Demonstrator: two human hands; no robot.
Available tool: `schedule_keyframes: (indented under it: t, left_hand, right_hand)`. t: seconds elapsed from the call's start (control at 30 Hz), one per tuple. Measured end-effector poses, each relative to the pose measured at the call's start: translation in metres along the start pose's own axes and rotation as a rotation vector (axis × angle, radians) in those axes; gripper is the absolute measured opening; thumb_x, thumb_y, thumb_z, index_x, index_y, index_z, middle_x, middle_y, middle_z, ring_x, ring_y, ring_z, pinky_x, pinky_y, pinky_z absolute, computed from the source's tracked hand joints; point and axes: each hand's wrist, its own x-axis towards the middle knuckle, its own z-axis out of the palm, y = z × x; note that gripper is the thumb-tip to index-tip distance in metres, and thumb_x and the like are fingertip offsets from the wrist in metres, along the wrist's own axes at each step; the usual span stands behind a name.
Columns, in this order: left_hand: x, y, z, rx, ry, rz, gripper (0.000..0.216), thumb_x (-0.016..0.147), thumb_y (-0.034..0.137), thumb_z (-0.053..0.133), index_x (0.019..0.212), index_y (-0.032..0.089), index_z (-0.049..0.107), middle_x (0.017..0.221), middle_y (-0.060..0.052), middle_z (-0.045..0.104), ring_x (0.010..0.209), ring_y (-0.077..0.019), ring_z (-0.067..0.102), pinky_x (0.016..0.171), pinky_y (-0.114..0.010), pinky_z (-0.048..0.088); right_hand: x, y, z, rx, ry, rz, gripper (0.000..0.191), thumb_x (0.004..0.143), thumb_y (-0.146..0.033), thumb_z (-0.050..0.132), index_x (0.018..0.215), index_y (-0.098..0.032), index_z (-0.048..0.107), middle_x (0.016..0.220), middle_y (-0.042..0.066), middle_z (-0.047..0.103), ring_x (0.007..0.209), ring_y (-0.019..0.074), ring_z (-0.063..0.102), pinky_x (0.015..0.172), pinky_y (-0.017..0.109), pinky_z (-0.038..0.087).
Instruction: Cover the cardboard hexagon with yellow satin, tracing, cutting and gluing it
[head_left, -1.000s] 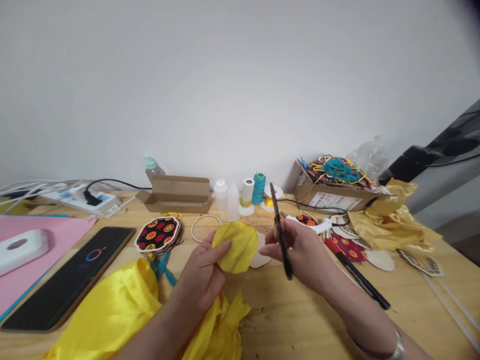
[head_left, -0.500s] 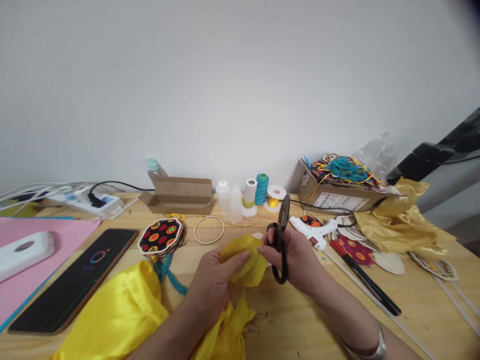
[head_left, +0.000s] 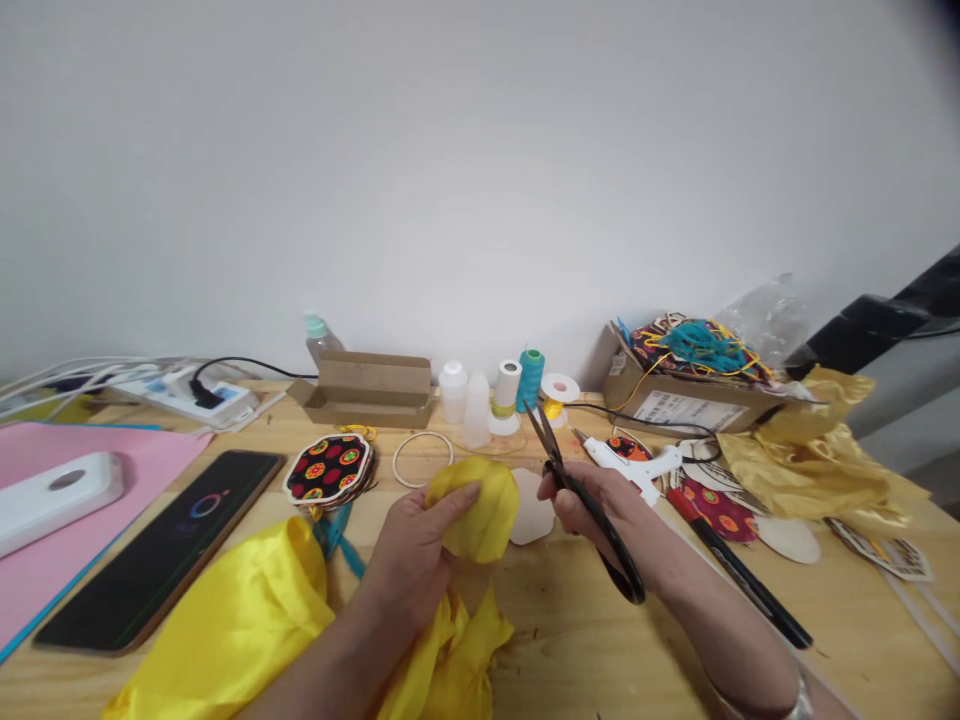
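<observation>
While the left hand (head_left: 409,570) clasps a yellow satin disc (head_left: 484,510) at its 1 o'clock, the right hand (head_left: 607,520), just apart, grips black scissors (head_left: 592,515), blades toward 11 o'clock.

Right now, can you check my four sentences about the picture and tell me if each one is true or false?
1. The left hand holds a round piece of yellow satin. True.
2. The right hand is empty. False: it holds black scissors.
3. A teal thread spool stands beside a white spool. True.
4. The pale ring is inside the cardboard box. False: it lies on the wooden table in front of the box.
</observation>
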Motion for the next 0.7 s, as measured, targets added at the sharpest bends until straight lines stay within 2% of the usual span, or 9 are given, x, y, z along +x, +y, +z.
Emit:
schedule_keyframes:
  t: [0.17,0.33,0.47,0.6,0.7]
  left_hand:
    - [0.003,0.001,-0.003,-0.014,-0.002,0.006,0.015,0.068,0.015,0.078,0.081,0.010,0.073,0.071,-0.007,0.077,0.061,-0.0203,0.071,0.059,-0.029,0.058]
    - [0.002,0.001,-0.004,-0.004,-0.009,-0.005,0.012,0.070,0.015,0.076,0.080,0.011,0.073,0.071,-0.006,0.077,0.060,-0.0186,0.070,0.060,-0.027,0.058]
    - [0.000,0.000,-0.005,0.009,-0.051,-0.019,0.011,0.071,0.017,0.076,0.079,0.010,0.074,0.069,-0.007,0.076,0.058,-0.0177,0.069,0.058,-0.025,0.057]
    - [0.000,0.000,-0.005,0.012,-0.063,-0.016,0.011,0.070,0.017,0.077,0.080,0.011,0.075,0.071,-0.006,0.077,0.060,-0.0179,0.070,0.060,-0.026,0.057]
    - [0.000,0.000,-0.004,0.012,-0.057,-0.013,0.011,0.070,0.017,0.077,0.079,0.012,0.075,0.070,-0.006,0.076,0.060,-0.0175,0.070,0.060,-0.025,0.057]
  right_hand:
    - [-0.006,0.011,0.008,-0.118,-0.034,0.009,0.038,0.085,-0.053,0.055,0.072,-0.018,0.051,0.065,-0.003,0.042,0.061,0.0127,0.035,0.052,0.025,0.026]
    - [-0.010,0.010,0.008,-0.229,-0.054,0.029,0.038,0.085,-0.051,0.058,0.066,-0.018,0.053,0.062,-0.004,0.042,0.059,0.0123,0.036,0.053,0.025,0.028]
    - [-0.012,0.005,0.009,-0.190,-0.049,0.040,0.042,0.084,-0.054,0.058,0.063,-0.018,0.056,0.058,-0.003,0.043,0.055,0.0123,0.037,0.050,0.025,0.028]
    - [-0.014,0.002,0.009,-0.176,0.027,0.037,0.047,0.082,-0.059,0.056,0.057,-0.019,0.051,0.054,-0.003,0.041,0.051,0.0115,0.036,0.045,0.025,0.025]
    - [-0.015,-0.002,0.011,-0.197,-0.014,0.058,0.050,0.085,-0.061,0.049,0.057,-0.019,0.047,0.052,-0.004,0.039,0.048,0.0110,0.035,0.044,0.025,0.022]
